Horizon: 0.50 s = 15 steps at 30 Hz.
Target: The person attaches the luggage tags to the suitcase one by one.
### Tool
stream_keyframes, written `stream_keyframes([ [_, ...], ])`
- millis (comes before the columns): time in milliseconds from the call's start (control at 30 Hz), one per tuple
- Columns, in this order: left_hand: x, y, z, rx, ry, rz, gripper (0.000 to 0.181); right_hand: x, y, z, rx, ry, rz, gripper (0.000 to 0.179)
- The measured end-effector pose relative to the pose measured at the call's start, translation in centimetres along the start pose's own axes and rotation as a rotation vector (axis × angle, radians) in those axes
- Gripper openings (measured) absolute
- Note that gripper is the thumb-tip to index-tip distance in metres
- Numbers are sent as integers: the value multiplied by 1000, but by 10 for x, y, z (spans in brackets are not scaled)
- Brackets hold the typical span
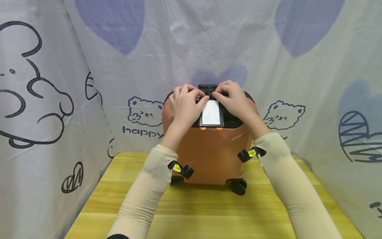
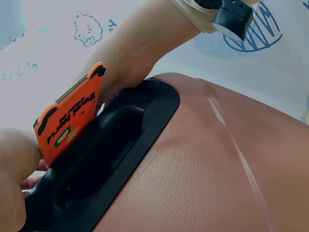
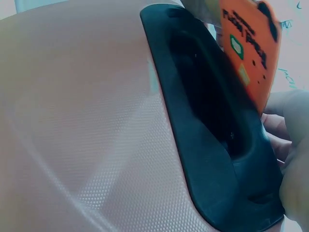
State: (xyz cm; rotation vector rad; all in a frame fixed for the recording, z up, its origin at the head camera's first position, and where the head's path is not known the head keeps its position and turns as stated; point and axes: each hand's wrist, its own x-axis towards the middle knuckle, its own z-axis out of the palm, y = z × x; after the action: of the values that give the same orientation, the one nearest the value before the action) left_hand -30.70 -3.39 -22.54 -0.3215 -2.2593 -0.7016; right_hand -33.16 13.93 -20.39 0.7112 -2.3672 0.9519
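Observation:
A luggage tag [image 1: 212, 114] hangs at the top of an upright orange-pink suitcase [image 1: 209, 156], its white card side showing in the head view. Both wrist views show the tag's orange back [image 2: 79, 118] with black lettering, standing beside the recessed black handle panel [image 3: 212, 111]. My left hand [image 1: 186, 104] pinches at the tag's upper left, thumb tip by its corner. Opposite it, my right hand [image 1: 235, 101] has thumb and curled fingers at the tag's upper right, just in front of a black telescopic handle [image 1: 204, 86]. My fingers partly hide the tag's upper end.
The suitcase stands on black wheels [image 1: 237, 187] on a wood-grain table [image 1: 203, 215]. Close behind and at both sides hang pale printed curtains [image 1: 209, 39]. A small black camera [image 1: 187, 171] is strapped to the left wrist, another [image 1: 244, 155] to the right.

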Motion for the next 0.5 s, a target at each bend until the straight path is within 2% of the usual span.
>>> stream_keyframes([
  [133,-2,0,-2,-20,-11,0,25,-5,-2,0,-29,15,-35,21],
  [300,-8,-4,-2,-42,21,28,25,-14,0,0,-56,25,-89,18],
  [500,-19,-21,-4,-49,91,103,24,-30,5,-2,-211,81,-144,23],
])
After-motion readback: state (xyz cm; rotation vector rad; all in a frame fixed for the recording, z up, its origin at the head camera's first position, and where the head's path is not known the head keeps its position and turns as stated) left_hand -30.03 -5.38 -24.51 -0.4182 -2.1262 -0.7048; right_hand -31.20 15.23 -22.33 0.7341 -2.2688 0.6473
